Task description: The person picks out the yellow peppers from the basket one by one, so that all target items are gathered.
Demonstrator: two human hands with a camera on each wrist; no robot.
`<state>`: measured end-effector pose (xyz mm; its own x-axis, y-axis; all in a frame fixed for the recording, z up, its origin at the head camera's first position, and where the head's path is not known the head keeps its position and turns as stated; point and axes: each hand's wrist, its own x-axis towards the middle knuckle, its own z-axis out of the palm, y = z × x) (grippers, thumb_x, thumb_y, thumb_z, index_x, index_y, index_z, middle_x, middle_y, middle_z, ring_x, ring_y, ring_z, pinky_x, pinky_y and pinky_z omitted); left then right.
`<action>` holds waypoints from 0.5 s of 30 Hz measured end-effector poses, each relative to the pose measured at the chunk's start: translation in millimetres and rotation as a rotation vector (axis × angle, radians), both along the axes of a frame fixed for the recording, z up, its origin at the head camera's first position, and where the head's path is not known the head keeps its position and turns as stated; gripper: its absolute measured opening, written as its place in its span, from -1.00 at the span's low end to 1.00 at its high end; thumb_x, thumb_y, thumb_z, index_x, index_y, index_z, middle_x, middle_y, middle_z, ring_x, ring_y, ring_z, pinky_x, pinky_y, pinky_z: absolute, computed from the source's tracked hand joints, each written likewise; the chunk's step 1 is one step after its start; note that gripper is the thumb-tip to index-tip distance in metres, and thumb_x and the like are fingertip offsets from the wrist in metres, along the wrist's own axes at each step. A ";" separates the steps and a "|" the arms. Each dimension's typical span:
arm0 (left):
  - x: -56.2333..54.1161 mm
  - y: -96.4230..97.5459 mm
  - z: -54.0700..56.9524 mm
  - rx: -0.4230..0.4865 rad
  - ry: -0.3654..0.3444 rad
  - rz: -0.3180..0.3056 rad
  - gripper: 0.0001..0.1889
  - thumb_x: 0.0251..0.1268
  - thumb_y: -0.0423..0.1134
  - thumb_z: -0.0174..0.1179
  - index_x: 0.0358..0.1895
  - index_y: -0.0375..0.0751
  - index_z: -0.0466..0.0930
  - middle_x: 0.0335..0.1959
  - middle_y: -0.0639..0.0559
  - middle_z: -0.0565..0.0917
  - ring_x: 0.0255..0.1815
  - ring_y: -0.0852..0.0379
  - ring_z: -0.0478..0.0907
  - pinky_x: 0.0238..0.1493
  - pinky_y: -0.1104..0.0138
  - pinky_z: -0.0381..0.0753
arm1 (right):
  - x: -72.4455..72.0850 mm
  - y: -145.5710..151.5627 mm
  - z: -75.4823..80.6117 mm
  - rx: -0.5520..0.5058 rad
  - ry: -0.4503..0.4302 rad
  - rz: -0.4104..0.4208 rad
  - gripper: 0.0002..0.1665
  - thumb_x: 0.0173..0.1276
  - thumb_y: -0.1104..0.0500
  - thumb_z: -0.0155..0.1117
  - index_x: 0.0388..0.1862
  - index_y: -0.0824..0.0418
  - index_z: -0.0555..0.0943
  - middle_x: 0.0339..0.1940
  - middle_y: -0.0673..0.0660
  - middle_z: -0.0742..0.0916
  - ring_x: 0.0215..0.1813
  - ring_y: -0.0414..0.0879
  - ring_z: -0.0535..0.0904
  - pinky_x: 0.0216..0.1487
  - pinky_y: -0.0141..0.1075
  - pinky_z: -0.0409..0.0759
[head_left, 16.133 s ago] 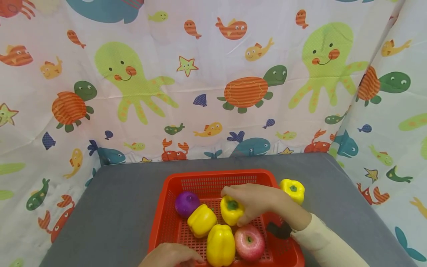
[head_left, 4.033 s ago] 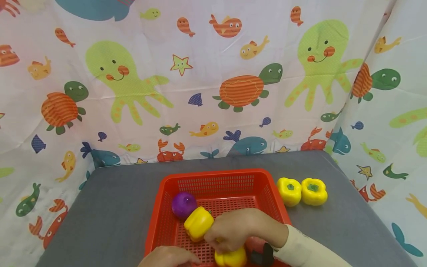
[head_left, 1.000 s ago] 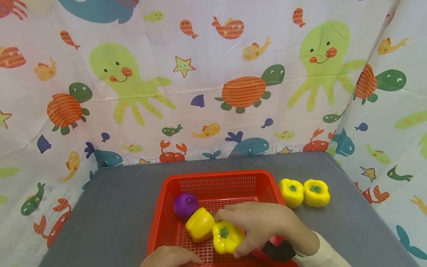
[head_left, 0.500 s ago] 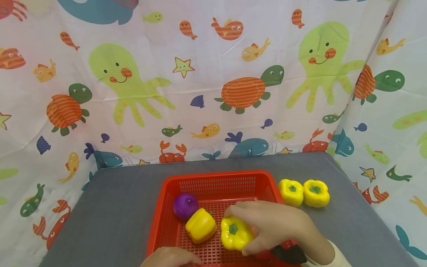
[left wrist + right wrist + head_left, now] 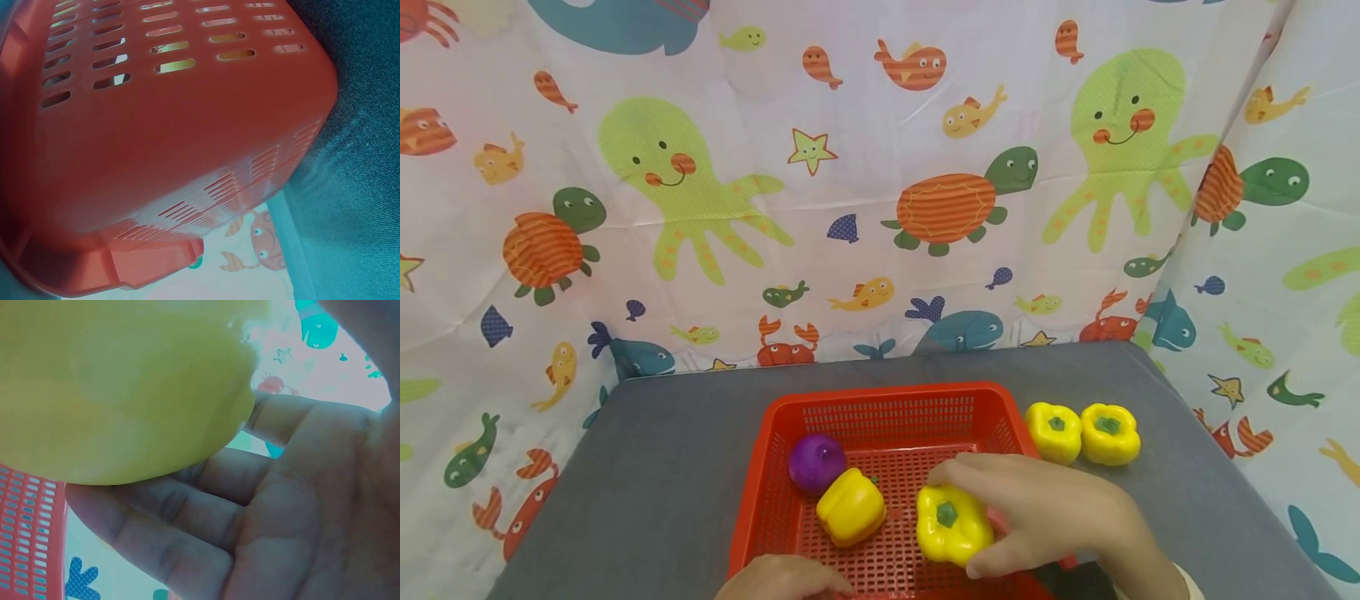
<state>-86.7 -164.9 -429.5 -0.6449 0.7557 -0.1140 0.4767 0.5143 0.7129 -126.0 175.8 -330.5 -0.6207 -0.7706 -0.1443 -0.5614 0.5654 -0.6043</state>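
In the head view my right hand [image 5: 1048, 508] grips a yellow bell pepper [image 5: 953, 533] over the right half of the red basket [image 5: 880, 392]. Thumb and fingers lie around its sides, its green stem facing the head camera. The right wrist view shows the fingers [image 5: 181, 512] against the underside of this pepper [image 5: 125, 394]. My left hand [image 5: 778, 577] holds the basket's near-left edge; its fingertips are partly cut off by the frame. Inside the basket lie another yellow bell pepper [image 5: 852, 507] and a purple onion-like ball [image 5: 817, 464]. A pinkish-red apple [image 5: 997, 520] is mostly hidden behind the right hand.
Two yellow bell peppers [image 5: 1055, 433] stand side by side on the grey table [image 5: 677, 467], just right of the basket. A curtain [image 5: 850, 183] printed with sea animals encloses the back and sides. The left wrist view shows the basket's slotted outer wall [image 5: 175, 125].
Over the last second my right hand carries the pepper rightward inside the basket. Since 16 seconds ago, another pepper has joined the one on the table at right. The left hand stays put.
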 end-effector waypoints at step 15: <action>1.5 0.8 1.3 -0.018 -0.002 0.022 -0.65 0.40 0.12 0.20 0.04 0.03 0.71 -0.14 0.43 0.66 -0.18 0.46 0.57 -0.15 0.40 0.62 | -0.3 36.1 -5.9 -0.187 -0.064 -0.023 -0.29 0.22 -0.08 0.49 0.31 -0.18 0.41 0.16 -0.24 0.59 0.09 -0.22 0.53 0.09 -0.22 0.58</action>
<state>-85.2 -164.1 -428.2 -0.6608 0.7394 -0.1290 0.4637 0.5374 0.7044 -126.3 211.9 -336.4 -0.6326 -0.7735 -0.0391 -0.5071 0.4519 -0.7339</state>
